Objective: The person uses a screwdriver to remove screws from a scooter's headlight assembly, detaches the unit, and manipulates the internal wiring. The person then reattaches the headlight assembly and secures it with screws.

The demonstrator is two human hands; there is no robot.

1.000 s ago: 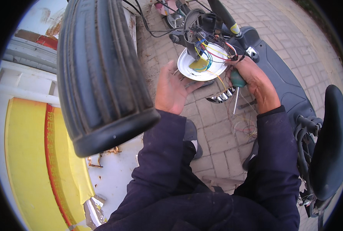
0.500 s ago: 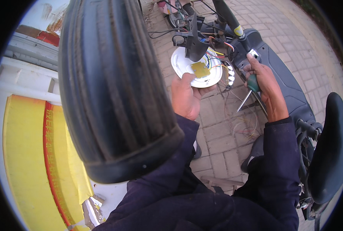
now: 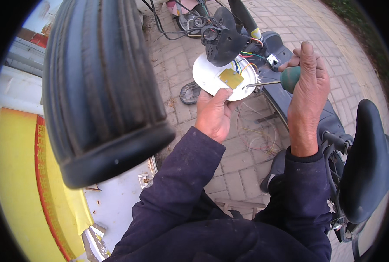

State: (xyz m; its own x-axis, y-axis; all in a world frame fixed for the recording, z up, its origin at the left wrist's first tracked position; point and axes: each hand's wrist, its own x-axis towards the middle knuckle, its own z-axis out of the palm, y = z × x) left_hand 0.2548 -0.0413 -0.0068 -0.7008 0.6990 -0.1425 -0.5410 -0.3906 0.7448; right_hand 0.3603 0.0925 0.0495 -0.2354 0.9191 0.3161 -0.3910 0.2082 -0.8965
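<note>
My left hand (image 3: pixel 214 114) grips the near edge of a round white plastic cover (image 3: pixel 207 72), thumb on top and fingers beneath. Fixed on the cover is a yellow square board (image 3: pixel 231 79), from which blue, yellow, orange and other coloured wires run toward the black housing (image 3: pixel 226 41) beyond. A green-handled screwdriver (image 3: pixel 290 80) is in my right hand (image 3: pixel 309 98), closed with its thumb pointing up. Its metal shaft points left, and the tip lies at the cover's right rim; whether it touches a screw is too small to tell.
A large black ribbed cylinder (image 3: pixel 102 91) fills the upper left, close to me. On the right are an electric scooter's dark footboard (image 3: pixel 308 102) and black seat (image 3: pixel 365 161). Thin loose wires (image 3: pixel 258 135) lie on the brick paving. A yellow sheet (image 3: pixel 17 174) hangs at left.
My right hand has risen from beside the footboard, and the screwdriver has swung from pointing down to pointing left at the cover's rim. My left hand keeps its hold. The view has shifted.
</note>
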